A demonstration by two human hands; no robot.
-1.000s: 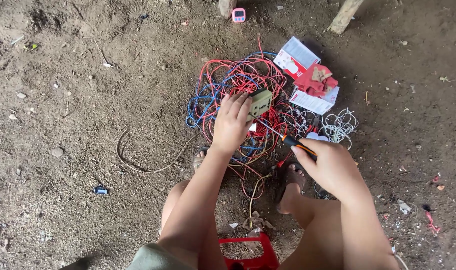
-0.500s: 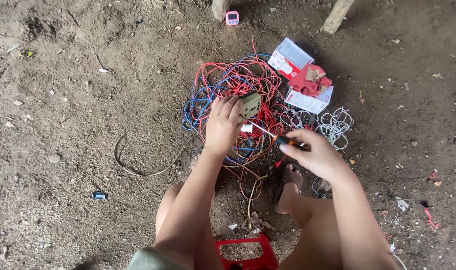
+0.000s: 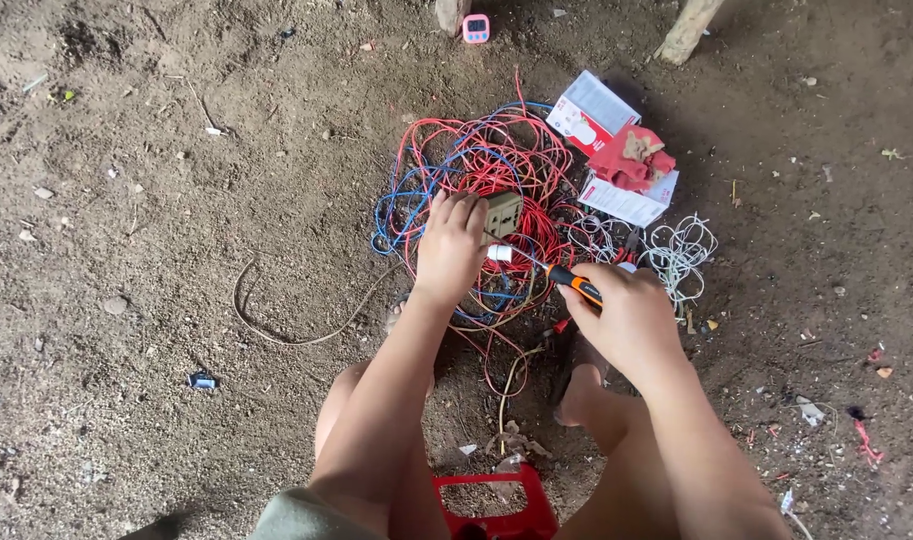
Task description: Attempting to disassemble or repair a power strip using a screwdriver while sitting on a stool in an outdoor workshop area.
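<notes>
Bare, packed earth floor [image 3: 176, 200] fills the view from the head camera, scattered with small stones and scraps. We look straight down over the person's bent knees and a red plastic stool [image 3: 496, 505] at the lower edge.

At centre lies a tangle of red and blue wires [image 3: 476, 165], with a smaller bundle of white wire [image 3: 681, 250] just beside it to the right. We see the left hand [image 3: 448, 250] reaching forward with the forearm extended and the wrist nearly straight; its grip is clenched around a small olive-green socket block [image 3: 503, 213], which sits on top of the wire tangle, the fingers curled over its left edge.

We see the right hand [image 3: 626, 315] drawn closer to the body, forearm angled inward, its grip wrapped around an orange-and-black screwdriver [image 3: 566, 280]. The shaft points up and left toward the socket block; whether the tip touches it we cannot tell.

Beyond the wires rest a white cardboard box [image 3: 591, 100] and a red glove [image 3: 631, 160] lying on a second box. A small pink timer [image 3: 476, 28] stands near the top edge, beside a wooden post [image 3: 688, 28].
</notes>
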